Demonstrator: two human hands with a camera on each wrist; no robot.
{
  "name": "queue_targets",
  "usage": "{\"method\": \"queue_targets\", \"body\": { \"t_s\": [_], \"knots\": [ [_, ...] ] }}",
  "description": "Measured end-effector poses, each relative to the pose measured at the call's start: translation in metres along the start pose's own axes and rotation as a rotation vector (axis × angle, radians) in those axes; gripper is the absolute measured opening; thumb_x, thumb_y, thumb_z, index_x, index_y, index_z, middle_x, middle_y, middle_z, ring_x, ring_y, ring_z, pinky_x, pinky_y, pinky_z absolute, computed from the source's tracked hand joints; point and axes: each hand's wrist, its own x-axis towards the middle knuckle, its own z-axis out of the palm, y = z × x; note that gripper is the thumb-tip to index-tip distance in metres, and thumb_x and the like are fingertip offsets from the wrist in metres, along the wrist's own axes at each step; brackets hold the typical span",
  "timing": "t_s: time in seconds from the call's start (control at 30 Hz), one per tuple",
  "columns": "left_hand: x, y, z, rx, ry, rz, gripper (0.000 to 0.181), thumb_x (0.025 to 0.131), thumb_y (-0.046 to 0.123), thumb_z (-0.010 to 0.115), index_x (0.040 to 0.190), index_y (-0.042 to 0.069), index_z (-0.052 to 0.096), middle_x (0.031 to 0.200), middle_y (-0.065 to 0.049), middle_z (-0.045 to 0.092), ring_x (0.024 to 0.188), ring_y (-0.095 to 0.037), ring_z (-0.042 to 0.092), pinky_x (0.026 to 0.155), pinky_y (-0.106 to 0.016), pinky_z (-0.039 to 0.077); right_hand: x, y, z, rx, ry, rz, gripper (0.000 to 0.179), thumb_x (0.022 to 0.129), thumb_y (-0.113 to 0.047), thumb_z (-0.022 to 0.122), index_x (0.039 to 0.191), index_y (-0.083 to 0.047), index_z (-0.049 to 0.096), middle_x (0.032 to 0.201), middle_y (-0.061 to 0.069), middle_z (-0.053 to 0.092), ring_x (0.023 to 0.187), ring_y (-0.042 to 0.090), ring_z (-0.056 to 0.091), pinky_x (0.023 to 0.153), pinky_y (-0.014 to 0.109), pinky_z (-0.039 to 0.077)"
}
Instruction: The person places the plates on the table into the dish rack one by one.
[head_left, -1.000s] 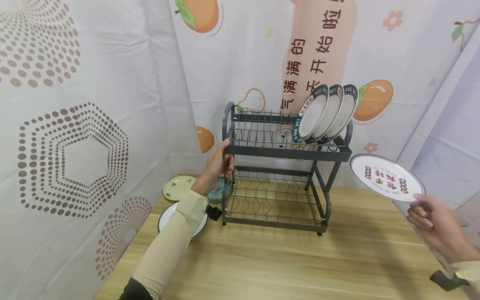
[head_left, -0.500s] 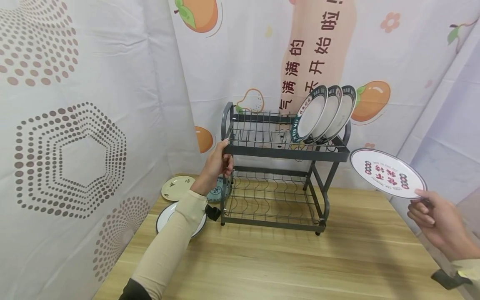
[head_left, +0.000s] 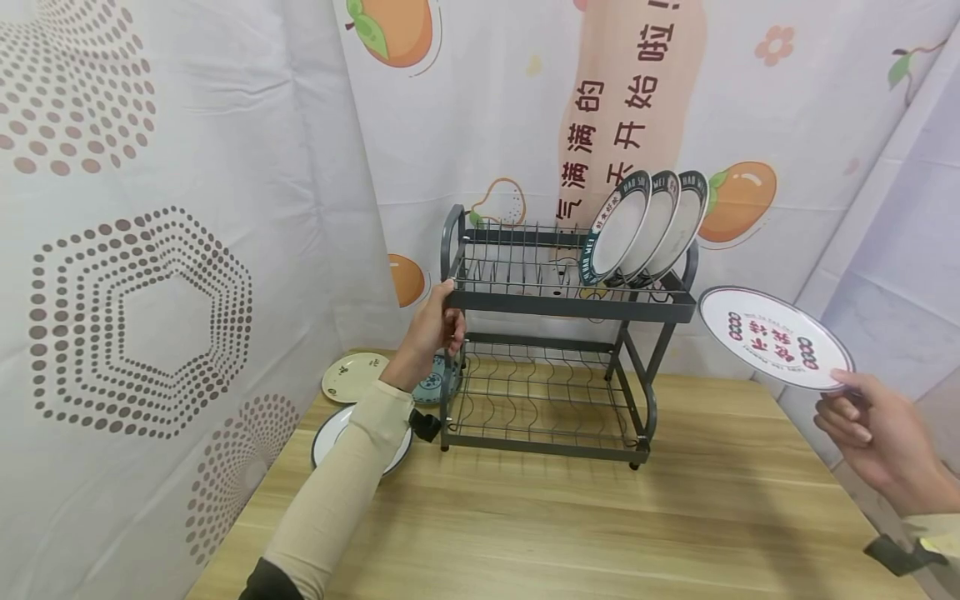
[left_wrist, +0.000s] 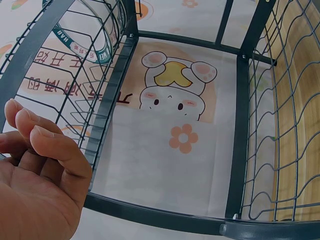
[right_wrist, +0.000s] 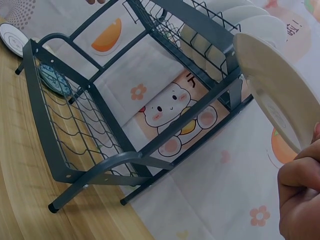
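Note:
A dark grey two-tier dish rack [head_left: 573, 306] stands on the wooden table. My left hand [head_left: 433, 331] grips its upper tier at the front left corner, thumb on top and fingers curled below. In the left wrist view those curled fingers [left_wrist: 52, 142] show beside the upper tier. Off the rack's right side, my right hand [head_left: 873, 429] pinches the rim of a white oval-looking plate [head_left: 791, 321] with a dark edge and red lettering. The right wrist view shows the pale underside of this plate [right_wrist: 272, 85]. Three dark-rimmed plates [head_left: 618, 233] stand tilted at the upper tier's right end.
Left of the rack lie a cream plate [head_left: 351, 377], a blue patterned plate [head_left: 431, 385] and a white plate with a dark rim [head_left: 327, 436], partly hidden by my left arm. Wire dividers [head_left: 540, 387] run across the lower tier. Printed curtains [head_left: 465, 125] hang behind and at the sides.
The plate in my right hand has risen slightly beside the rack. My left hand keeps its grip on the corner, and the view has shifted a little.

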Motion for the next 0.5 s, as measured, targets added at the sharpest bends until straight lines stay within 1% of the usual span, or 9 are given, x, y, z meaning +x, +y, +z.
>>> {"method": "queue_targets", "body": {
  "t_s": [0.13,0.3,0.5],
  "knots": [
    [0.0001,0.0003,0.0003,0.006,-0.001,-0.003,0.064,0.097,0.065,0.033,0.066,0.009,0.034,0.052,0.000,0.049,0.043,-0.017,0.040,0.047,-0.030,0.039,0.0012,-0.0006,0.0027,0.015,-0.003,-0.003,0.057,0.105,-0.008,-0.002,0.133,0.011,0.044,0.063,0.005,0.011,0.044,0.014,0.008,0.043,0.021,0.005],
    [0.0001,0.0002,0.0003,0.011,0.000,-0.007,0.064,0.097,0.065,0.032,0.066,0.010,0.033,0.052,0.000,0.049,0.043,-0.018,0.040,0.047,-0.032,0.039,0.0020,-0.0030,0.0050,0.035,-0.005,-0.010,0.057,0.105,-0.008,-0.002,0.131,0.013,0.045,0.061,0.005,0.012,0.044,0.014,0.009,0.043,0.021,0.004],
    [0.0002,0.0002,-0.0004,0.008,0.002,-0.007,0.063,0.098,0.065,0.033,0.066,0.010,0.034,0.052,0.000,0.049,0.042,-0.018,0.041,0.047,-0.033,0.039,0.0027,-0.0064,0.0087,0.061,-0.030,-0.011,0.058,0.105,-0.009,-0.003,0.134,0.012,0.042,0.062,0.005,0.014,0.044,0.014,0.011,0.043,0.021,0.005]
  ]
}}
